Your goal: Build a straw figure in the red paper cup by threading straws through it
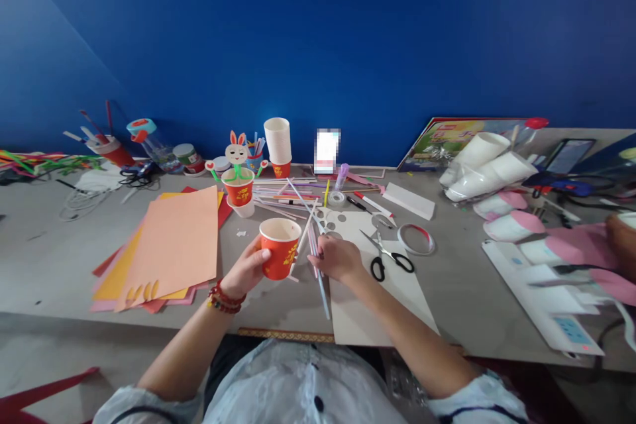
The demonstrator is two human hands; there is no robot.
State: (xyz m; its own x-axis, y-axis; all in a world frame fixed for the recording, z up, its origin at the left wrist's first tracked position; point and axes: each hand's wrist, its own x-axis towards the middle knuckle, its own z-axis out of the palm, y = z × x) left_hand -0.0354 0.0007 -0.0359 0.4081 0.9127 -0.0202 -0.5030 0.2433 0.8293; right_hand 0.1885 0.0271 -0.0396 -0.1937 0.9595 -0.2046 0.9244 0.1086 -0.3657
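My left hand is wrapped round a red paper cup with yellow printing, held upright with its white inside showing. To its right my right hand is closed, fingers curled in; whatever it grips is too small to make out. Thin straws lie beside and below that hand. Behind the held cup stands a cup figure with a paper rabbit head and green arms, set on a white cup. White card with round holes cut at its far end lies under my right forearm. Black-handled scissors rest open on it.
Coloured paper sheets lie stacked at left. A tape roll, a red marker and a folded white strip are at right. Further right sit a power strip and bagged paper cups. Stacked cups stand at the back.
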